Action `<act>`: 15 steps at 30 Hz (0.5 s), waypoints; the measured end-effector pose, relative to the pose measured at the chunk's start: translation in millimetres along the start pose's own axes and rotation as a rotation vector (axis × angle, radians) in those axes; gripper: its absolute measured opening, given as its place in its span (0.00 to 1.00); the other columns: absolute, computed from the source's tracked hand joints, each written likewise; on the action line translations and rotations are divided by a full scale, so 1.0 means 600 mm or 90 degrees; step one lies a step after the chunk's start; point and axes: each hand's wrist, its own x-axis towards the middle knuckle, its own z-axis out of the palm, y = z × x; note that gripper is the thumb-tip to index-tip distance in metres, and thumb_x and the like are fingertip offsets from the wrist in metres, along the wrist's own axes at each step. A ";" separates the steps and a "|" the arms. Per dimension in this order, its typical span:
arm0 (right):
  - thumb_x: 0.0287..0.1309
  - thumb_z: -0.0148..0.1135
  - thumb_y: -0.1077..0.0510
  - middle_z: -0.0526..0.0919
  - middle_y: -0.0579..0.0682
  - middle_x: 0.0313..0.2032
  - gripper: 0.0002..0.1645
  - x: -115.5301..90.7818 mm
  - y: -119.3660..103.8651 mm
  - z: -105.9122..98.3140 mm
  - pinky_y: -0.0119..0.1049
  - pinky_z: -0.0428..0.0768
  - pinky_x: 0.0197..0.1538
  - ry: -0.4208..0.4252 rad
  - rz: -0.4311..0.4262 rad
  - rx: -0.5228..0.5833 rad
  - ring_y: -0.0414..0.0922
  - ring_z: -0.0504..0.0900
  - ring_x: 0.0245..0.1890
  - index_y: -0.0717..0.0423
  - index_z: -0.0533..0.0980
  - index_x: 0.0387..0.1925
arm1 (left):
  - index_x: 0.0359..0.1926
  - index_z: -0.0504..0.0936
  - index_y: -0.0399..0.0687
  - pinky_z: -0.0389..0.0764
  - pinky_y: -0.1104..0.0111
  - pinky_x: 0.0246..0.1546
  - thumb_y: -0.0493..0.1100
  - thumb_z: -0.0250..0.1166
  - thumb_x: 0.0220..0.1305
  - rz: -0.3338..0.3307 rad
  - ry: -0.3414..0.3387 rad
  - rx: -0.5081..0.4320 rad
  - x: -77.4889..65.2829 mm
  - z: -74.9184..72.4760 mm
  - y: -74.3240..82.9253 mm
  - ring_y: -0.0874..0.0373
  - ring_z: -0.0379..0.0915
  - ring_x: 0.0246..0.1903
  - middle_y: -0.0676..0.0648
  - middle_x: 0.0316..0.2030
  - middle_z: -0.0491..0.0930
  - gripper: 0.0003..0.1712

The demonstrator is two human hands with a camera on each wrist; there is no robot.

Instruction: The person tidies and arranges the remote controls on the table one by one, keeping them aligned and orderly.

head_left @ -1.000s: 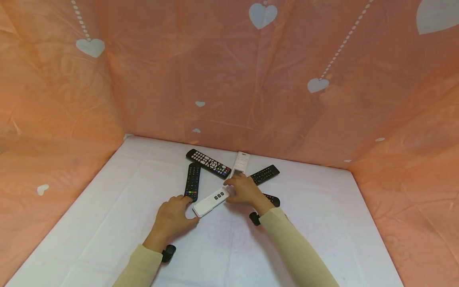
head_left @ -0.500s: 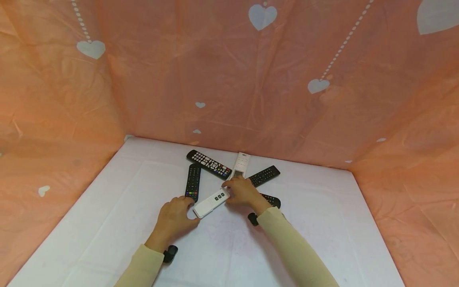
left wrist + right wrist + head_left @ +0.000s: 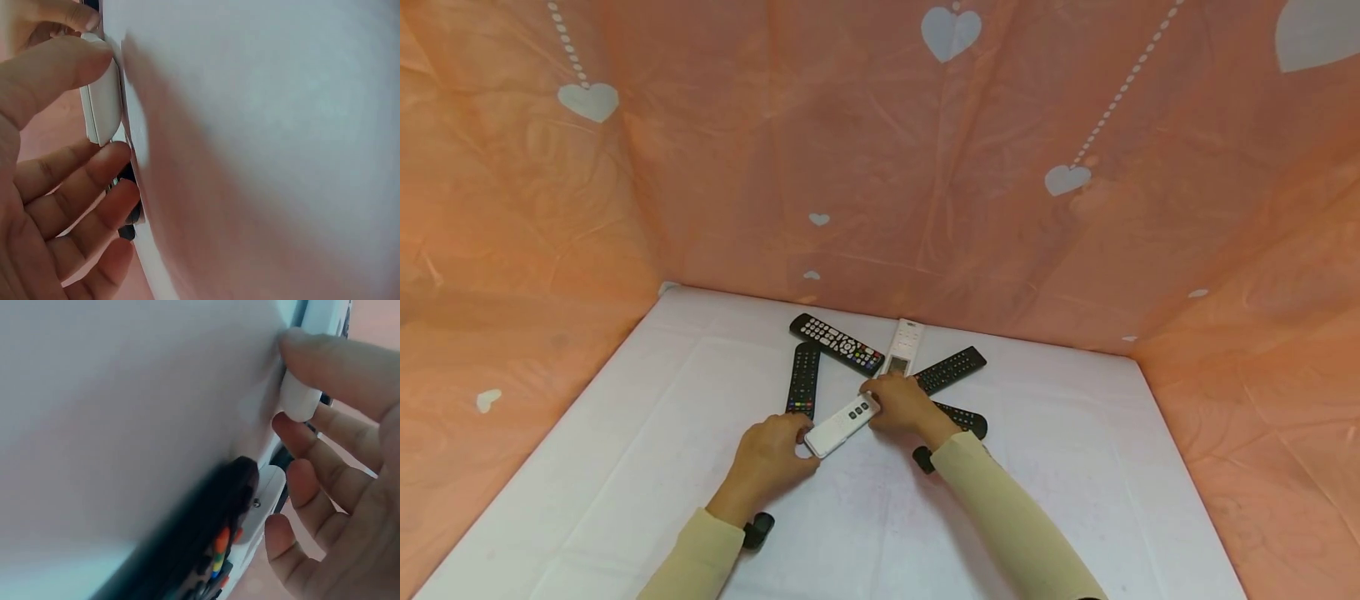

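Observation:
In the head view a white remote control [image 3: 838,428] with three dark buttons lies slantwise between my hands. My left hand [image 3: 767,454] pinches its near-left end; the left wrist view shows the thumb along one side of the white remote [image 3: 105,109] and fingertips at the other. At the far-right end, my right hand [image 3: 902,404] has thumb and fingers around the tip of the white remote [image 3: 300,397]. A black remote [image 3: 802,379] lies just beyond my left fingertips. Under and beside my right hand, the inner ends of other remotes are partly hidden.
A black remote with white buttons [image 3: 837,342] and a white remote with a small screen [image 3: 905,342] lie farther back. Two black remotes fan out rightward, an upper remote [image 3: 953,369] and a lower remote [image 3: 964,419]. An orange curtain [image 3: 865,167] encloses the white table [image 3: 1045,500].
My left hand has edged right and its fingers have closed in on the white remote's end. My right hand has shifted slightly left onto the other end. The remotes stay nearly in place.

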 end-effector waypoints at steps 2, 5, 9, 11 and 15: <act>0.41 0.74 0.58 0.86 0.46 0.39 0.25 0.001 -0.001 -0.001 0.48 0.76 0.46 0.004 -0.003 0.010 0.49 0.79 0.44 0.47 0.82 0.47 | 0.34 0.82 0.52 0.66 0.68 0.23 0.47 0.75 0.40 0.000 -0.003 -0.003 -0.001 0.000 0.002 0.60 0.66 0.21 0.56 0.21 0.74 0.17; 0.40 0.75 0.58 0.86 0.48 0.39 0.27 0.000 -0.003 -0.005 0.45 0.77 0.46 0.001 -0.005 0.025 0.48 0.80 0.42 0.51 0.81 0.48 | 0.34 0.81 0.51 0.66 0.69 0.22 0.47 0.76 0.40 -0.002 -0.012 -0.003 -0.004 0.000 0.005 0.60 0.65 0.21 0.56 0.21 0.74 0.17; 0.40 0.74 0.59 0.86 0.51 0.40 0.29 0.003 -0.005 -0.011 0.39 0.79 0.47 -0.008 0.007 0.068 0.46 0.81 0.41 0.57 0.80 0.50 | 0.33 0.81 0.50 0.65 0.69 0.21 0.48 0.77 0.41 0.000 -0.018 0.001 -0.007 0.003 0.008 0.60 0.65 0.20 0.55 0.20 0.73 0.18; 0.40 0.74 0.61 0.86 0.52 0.41 0.29 0.004 -0.006 -0.016 0.38 0.79 0.47 -0.016 0.017 0.100 0.46 0.82 0.40 0.59 0.80 0.49 | 0.33 0.81 0.49 0.65 0.69 0.21 0.49 0.77 0.41 0.005 -0.017 0.004 -0.008 0.004 0.009 0.60 0.65 0.20 0.56 0.20 0.73 0.18; 0.39 0.75 0.63 0.86 0.53 0.40 0.27 0.005 -0.009 -0.028 0.37 0.80 0.46 -0.031 0.031 0.144 0.45 0.82 0.39 0.59 0.81 0.47 | 0.33 0.80 0.49 0.64 0.69 0.21 0.50 0.77 0.42 0.009 -0.020 -0.001 -0.012 0.007 0.012 0.60 0.64 0.20 0.55 0.20 0.73 0.19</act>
